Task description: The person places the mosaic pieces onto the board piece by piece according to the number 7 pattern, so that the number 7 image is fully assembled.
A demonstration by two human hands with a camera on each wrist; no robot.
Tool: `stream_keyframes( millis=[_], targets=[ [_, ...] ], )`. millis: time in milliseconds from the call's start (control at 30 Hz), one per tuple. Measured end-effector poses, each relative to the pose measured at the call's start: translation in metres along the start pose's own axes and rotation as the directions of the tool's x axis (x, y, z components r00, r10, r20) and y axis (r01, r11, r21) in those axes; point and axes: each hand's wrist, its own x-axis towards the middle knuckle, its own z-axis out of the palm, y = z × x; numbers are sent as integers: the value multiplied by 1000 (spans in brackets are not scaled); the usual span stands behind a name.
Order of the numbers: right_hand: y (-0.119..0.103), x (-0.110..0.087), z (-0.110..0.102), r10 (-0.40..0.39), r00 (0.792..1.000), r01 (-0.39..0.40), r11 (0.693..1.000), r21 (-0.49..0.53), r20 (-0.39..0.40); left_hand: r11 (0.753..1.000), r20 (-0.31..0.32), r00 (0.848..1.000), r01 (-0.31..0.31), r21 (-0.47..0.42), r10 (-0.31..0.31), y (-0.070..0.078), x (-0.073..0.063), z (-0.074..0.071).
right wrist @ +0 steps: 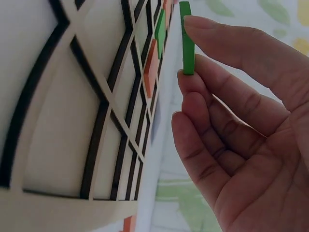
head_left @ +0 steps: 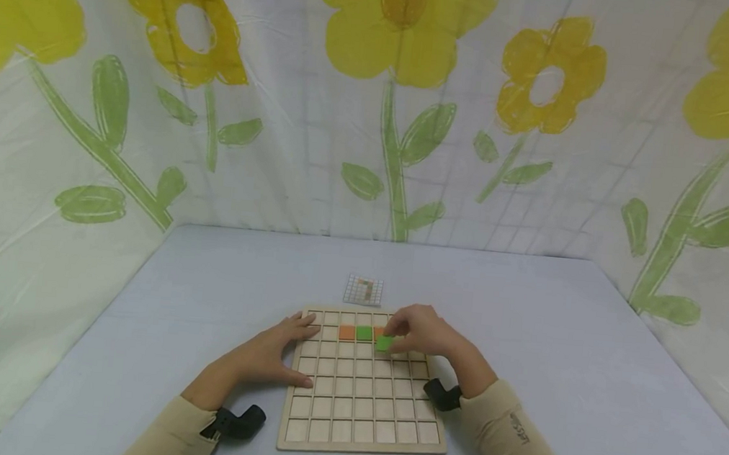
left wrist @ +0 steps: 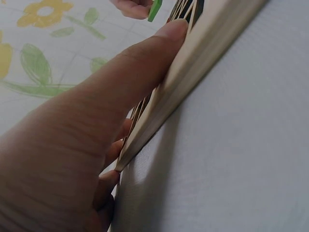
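A wooden grid board (head_left: 364, 408) lies on the table. My left hand (head_left: 269, 353) rests on its left side with spread fingers, the thumb (left wrist: 145, 60) over the frame. Above the board, my right hand (head_left: 423, 332) pinches a green square tile (right wrist: 188, 41) between thumb and fingertips, held clear of the surface. In the second row from the far edge sit an orange tile (head_left: 346, 332), a green tile (head_left: 364, 333) and another orange tile (right wrist: 151, 70), partly hidden in the head view by the held tile and hand.
Just beyond the board lies a small card (head_left: 363, 290) printed with a grid and a coloured pattern. An orange piece (right wrist: 129, 224) shows at the bottom of the right wrist view. A flower-printed curtain (head_left: 294, 142) hangs behind the pale table (head_left: 544, 330).
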Motion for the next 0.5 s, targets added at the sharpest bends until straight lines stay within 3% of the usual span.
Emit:
stream_keyframes(
  millis=[233,500],
  targets=[
    [5,2,5,-46,998,42,993,107,37,1000,0,1000,8,-7,-8,0,0,1],
    [9,3,7,-51,998,47,994,94,47,1000,3,1000,-7,-7,7,0,0,0]
  ],
)
